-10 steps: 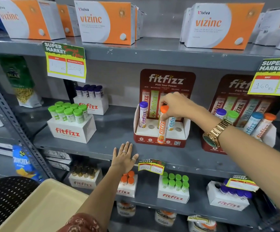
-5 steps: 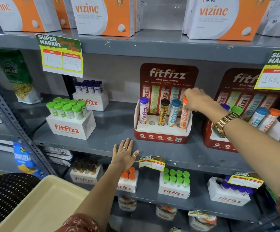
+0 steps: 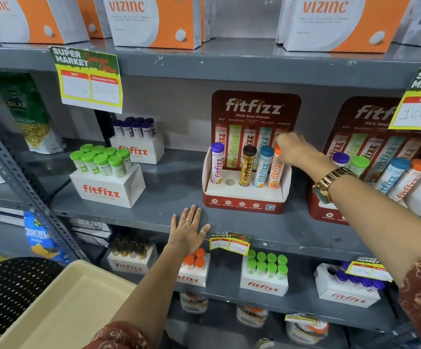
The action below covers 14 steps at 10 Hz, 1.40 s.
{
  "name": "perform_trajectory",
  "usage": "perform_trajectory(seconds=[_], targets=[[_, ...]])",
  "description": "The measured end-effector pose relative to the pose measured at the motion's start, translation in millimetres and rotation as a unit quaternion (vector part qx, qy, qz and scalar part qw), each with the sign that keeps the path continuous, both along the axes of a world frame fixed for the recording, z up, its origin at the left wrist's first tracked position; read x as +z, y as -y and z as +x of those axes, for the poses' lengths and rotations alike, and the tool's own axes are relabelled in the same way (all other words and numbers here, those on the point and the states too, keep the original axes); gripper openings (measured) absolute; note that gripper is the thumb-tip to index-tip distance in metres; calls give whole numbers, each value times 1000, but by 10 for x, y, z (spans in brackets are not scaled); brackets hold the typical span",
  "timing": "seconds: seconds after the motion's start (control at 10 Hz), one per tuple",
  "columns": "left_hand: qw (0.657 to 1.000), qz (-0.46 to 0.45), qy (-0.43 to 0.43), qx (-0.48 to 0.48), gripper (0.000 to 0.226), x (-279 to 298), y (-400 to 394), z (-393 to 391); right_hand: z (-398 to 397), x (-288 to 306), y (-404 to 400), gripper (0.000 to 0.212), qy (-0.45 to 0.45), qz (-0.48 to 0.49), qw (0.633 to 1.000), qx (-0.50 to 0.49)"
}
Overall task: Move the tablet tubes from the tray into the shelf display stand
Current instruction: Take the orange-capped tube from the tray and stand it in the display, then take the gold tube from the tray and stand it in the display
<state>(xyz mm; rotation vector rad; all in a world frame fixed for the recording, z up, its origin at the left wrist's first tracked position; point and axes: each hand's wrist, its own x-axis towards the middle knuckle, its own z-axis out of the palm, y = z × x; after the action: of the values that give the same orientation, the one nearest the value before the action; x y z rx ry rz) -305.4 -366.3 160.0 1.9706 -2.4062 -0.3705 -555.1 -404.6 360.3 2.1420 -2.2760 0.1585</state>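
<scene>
A red fitfizz display stand (image 3: 244,204) sits on the middle grey shelf. In its white base stand a purple-capped tube (image 3: 217,163), a black-capped gold tube (image 3: 247,167), a blue-capped tube (image 3: 262,167) and an orange-capped tube (image 3: 274,175). One hole (image 3: 229,182) between the purple and gold tubes holds nothing. My right hand (image 3: 293,151) grips the cap of the orange tube, which stands in the rightmost slot. My left hand (image 3: 188,230) lies flat and open on the shelf's front edge. The cream tray (image 3: 60,308) at lower left shows no tubes.
A second fitfizz stand (image 3: 330,212) with tubes is at the right. White fitfizz boxes hold green-capped tubes (image 3: 101,159) and dark-capped tubes (image 3: 135,127) at the left. Orange vizinc boxes (image 3: 154,18) line the top shelf. More boxed tubes fill the lower shelf. A black perforated seat (image 3: 10,285) is beside the tray.
My right hand carried the orange-capped tube from in front of the stand to its rightmost slot and set it in. The left hand stayed flat on the shelf edge.
</scene>
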Motion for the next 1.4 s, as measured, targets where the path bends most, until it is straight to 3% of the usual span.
perform_trajectory(seconds=[0.3, 0.5, 0.7, 0.8, 1.1, 1.4], targets=[[1000, -3, 3, -1, 63, -12, 3, 3, -34, -165, 37, 43, -44, 9, 999, -6], [1000, 0, 9, -8, 63, 0, 0, 11, 85, -160, 0, 69, -76, -3, 997, 8], [998, -60, 9, 10, 65, -75, -262, 387, 653, -354, -226, 52, -78, -136, 977, 142], [996, -69, 19, 56, 83, -113, -542, 853, 1137, -606, -325, 40, -55, -145, 967, 204], [974, -13, 0, 225, 65, -351, -1560, 2035, 2609, -1243, -690, 42, -9, -78, 923, 377], [922, 131, 30, 364, 69, -947, -3054, 2897, 3875, -2210, -1570, 37, -3, 54, 839, 541]])
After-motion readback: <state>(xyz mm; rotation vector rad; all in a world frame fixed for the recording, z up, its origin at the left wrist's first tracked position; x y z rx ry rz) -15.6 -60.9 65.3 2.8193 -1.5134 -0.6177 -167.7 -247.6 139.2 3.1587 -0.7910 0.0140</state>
